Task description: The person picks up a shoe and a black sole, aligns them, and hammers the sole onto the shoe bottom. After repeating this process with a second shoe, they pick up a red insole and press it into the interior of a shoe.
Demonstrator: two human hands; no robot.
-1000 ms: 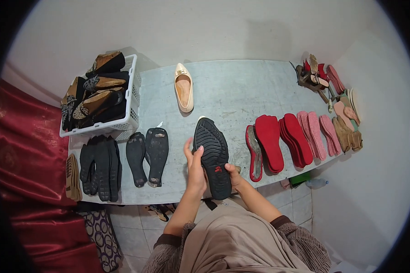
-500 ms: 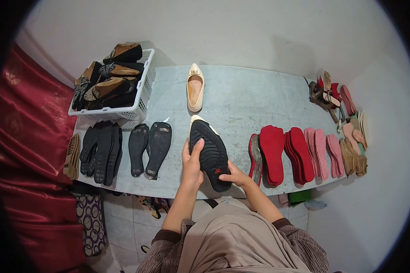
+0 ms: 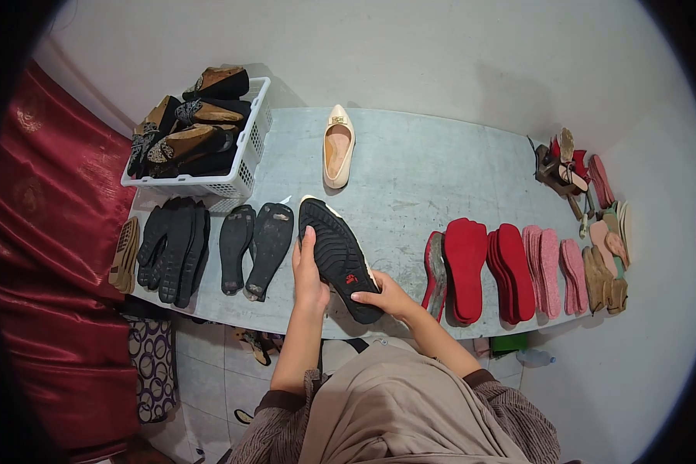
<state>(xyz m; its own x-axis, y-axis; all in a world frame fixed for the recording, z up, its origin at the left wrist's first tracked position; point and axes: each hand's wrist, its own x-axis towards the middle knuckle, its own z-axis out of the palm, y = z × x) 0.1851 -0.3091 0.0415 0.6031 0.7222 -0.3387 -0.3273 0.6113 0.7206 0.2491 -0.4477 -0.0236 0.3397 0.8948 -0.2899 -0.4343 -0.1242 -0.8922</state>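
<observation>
Red curtain (image 3: pixel 62 263): hangs far to the left of both hands.
Tan soles (image 3: pixel 123 255): overlapping at the table's left edge, left of the left hand.
White basket (image 3: pixel 254 158): beyond and left of the left hand, piled with dark, patterned shoe pieces (image 3: pixel 184 145).
Black soles (image 3: pixel 179 251): bunched between the tan soles and the worn pair.
Worn black soles (image 3: pixel 271 243): two, marked and scuffed, just left of the left hand.
Left hand (image 3: pixel 308 274): grips the held shoe along its left side, thumb laid on the tread, other fingers mostly hidden.
Held shoe (image 3: pixel 339 251): between both hands, black ridged underside up, cream showing at its edge, red mark near the heel.
Cream shoe (image 3: pixel 338 151): beyond the hands on the table (image 3: pixel 390 174), opening up, toe pointing away.
Right hand (image 3: pixel 387 297): pinches the heel end, thumb on the underside, fingers partly hidden.
Red soles (image 3: pixel 465 267): right of the right hand, beside a grey, red-edged sole (image 3: pixel 435 278).
Pink soles (image 3: pixel 547 271): farther right, in two groups.
</observation>
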